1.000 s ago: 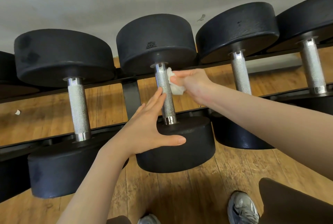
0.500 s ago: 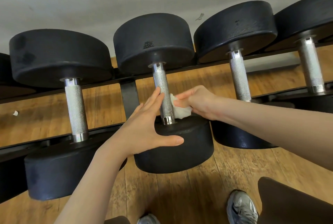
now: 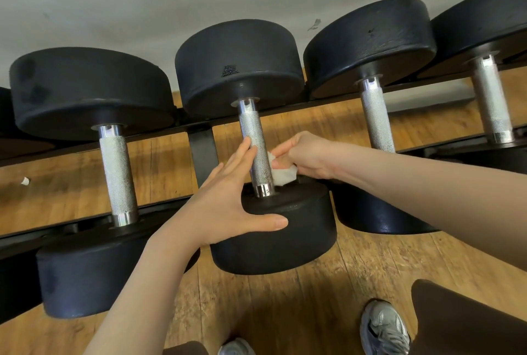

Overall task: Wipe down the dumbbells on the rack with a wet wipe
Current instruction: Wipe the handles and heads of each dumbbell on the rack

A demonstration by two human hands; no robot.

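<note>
Right hand [image 3: 306,155] pinches the limp wipe [image 3: 281,175] against the middle dumbbell [image 3: 256,152] handle; left hand [image 3: 228,203], fingers straight, steadies it. Heavy, rigid; knurling likely snags.

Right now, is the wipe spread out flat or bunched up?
Bunched up. The wet wipe is a crumpled wad pinched by the right hand against the dumbbell handle, with only a creased corner sticking out below the fingers.

Black dumbbells [image 3: 239,69] w/ silver knurled handles, white wipe [image 3: 281,176], brown wood-grain floor [image 3: 285,312], grey sneaker [image 3: 383,329]
</note>
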